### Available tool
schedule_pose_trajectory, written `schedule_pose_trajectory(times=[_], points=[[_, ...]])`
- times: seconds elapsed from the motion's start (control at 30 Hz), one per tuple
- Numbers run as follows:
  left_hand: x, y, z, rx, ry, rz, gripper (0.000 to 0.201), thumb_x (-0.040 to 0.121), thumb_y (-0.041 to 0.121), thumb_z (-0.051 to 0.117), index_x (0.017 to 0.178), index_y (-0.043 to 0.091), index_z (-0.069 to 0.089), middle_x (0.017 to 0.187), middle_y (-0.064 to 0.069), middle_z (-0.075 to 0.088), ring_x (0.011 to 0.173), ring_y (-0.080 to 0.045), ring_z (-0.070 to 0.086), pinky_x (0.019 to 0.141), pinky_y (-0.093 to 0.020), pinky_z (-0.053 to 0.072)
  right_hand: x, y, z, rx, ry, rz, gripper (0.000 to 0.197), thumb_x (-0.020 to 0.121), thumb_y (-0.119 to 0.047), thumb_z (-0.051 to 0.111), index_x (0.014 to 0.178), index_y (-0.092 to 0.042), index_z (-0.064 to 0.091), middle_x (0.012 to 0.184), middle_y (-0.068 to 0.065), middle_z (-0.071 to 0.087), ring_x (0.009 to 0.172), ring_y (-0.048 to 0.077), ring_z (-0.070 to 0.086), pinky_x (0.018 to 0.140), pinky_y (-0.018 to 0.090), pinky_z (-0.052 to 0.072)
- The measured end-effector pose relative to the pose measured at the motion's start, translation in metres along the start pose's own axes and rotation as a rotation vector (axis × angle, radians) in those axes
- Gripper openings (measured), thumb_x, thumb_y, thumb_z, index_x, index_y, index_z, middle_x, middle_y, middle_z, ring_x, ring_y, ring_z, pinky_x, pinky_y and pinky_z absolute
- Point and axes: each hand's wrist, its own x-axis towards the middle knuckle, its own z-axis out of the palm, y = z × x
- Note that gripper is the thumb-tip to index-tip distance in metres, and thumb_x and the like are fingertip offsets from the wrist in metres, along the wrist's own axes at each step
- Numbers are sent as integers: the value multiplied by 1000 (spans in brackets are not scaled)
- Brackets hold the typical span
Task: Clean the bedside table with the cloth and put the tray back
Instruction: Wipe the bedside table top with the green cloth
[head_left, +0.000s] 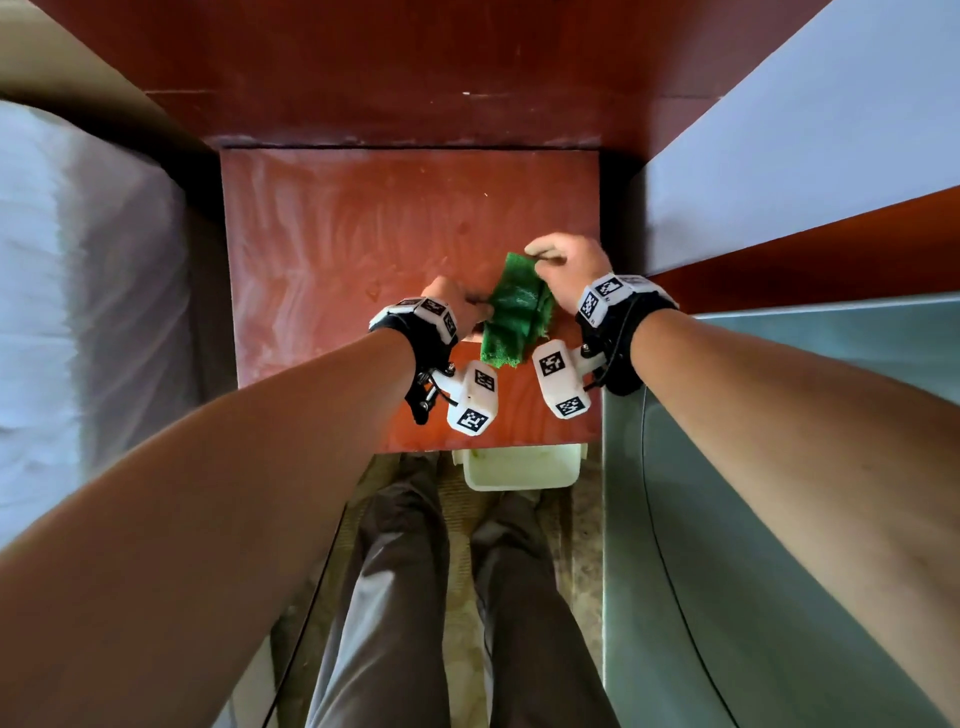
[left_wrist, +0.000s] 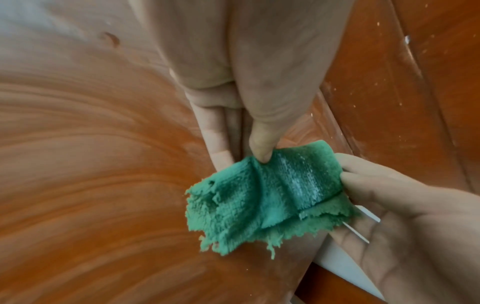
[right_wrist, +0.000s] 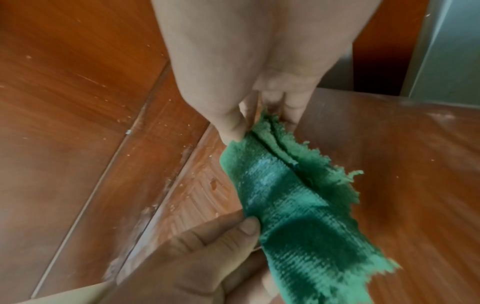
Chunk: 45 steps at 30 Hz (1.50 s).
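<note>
Both hands hold a frayed green cloth (head_left: 514, 312) stretched between them just above the front right part of the reddish bedside table (head_left: 337, 249). My left hand (head_left: 480, 306) pinches the cloth's near left edge with thumb (left_wrist: 262, 156) and fingers. My right hand (head_left: 535, 254) pinches the far end, its thumb (right_wrist: 233, 131) on top. The cloth (left_wrist: 272, 195) is folded and has a pale smear on it (right_wrist: 298, 205). Wipe streaks and a few specks mark the tabletop. A white tray (head_left: 519, 467) sits on the floor under the table's front edge.
A bed with a white sheet (head_left: 78, 312) flanks the table on the left. A wooden headboard panel (head_left: 415, 78) rises behind it. On the right stand a white panel (head_left: 805, 130) and a grey-green surface (head_left: 779, 493). My legs (head_left: 395, 597) stand before the table.
</note>
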Motion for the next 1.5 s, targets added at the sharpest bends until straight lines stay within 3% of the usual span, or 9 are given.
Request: schedule_pose_trajectory(times=[0.13,0.3,0.4,0.47,0.53,0.67,0.87,1.13,1.5], points=[[18,10,4,209,108,-6,25,82,35,72,98,15,74,88,-3,74,79,-19,72,74,-36,61,8,12,1,-144,99,-50,31,84,-10,55,110,-22,69,111,0,68,104,19,61,89,21,45],[3,19,-12,390,296,100,14,85,18,54,81,17,67,84,-3,72,72,-23,68,65,-27,56,-4,14,6,-329,140,-170,27,84,-12,61,109,-18,65,111,4,57,104,27,52,91,33,44],[-2,15,-30,564,335,169,9,83,23,63,87,31,63,106,-1,68,93,-24,62,77,-33,54,-16,9,15,-368,56,-184,32,85,-18,65,117,-19,60,119,3,51,113,26,46,95,34,42],[-2,7,-39,728,339,199,52,74,40,79,120,31,57,138,-2,46,127,-26,42,99,-44,46,-21,5,24,-414,-7,-168,40,85,-23,66,123,-20,54,126,2,45,119,26,39,94,35,43],[-3,2,-45,888,292,223,108,60,53,85,148,25,28,158,-6,9,146,-32,10,114,-55,25,-25,0,31,-468,-44,-176,46,84,-25,67,126,-19,50,131,4,41,122,27,36,94,38,45],[4,-10,-49,1017,192,206,147,46,61,87,154,30,-8,158,-4,-27,146,-34,-21,115,-65,2,-27,-3,46,-512,-118,-141,50,84,-25,69,126,-15,45,134,6,37,125,29,34,88,40,48],[8,-15,-42,1083,179,159,152,44,58,90,154,25,-10,158,-8,-27,147,-35,-17,114,-64,9,-22,0,60,-510,-146,-96,49,86,-22,68,128,-16,43,135,6,34,125,32,32,90,39,48],[11,-19,-41,1071,249,196,125,68,49,82,154,27,-6,160,-6,-20,148,-33,-11,116,-62,13,-38,-19,101,-478,-187,-358,34,98,-27,48,128,-15,54,137,2,41,125,25,36,93,30,42],[10,-17,-42,1106,195,156,154,42,64,87,153,28,-14,158,-5,-27,147,-33,-16,115,-63,13,-64,64,59,-478,178,-318,43,74,-3,70,109,-27,72,116,-11,62,94,26,54,76,38,51]])
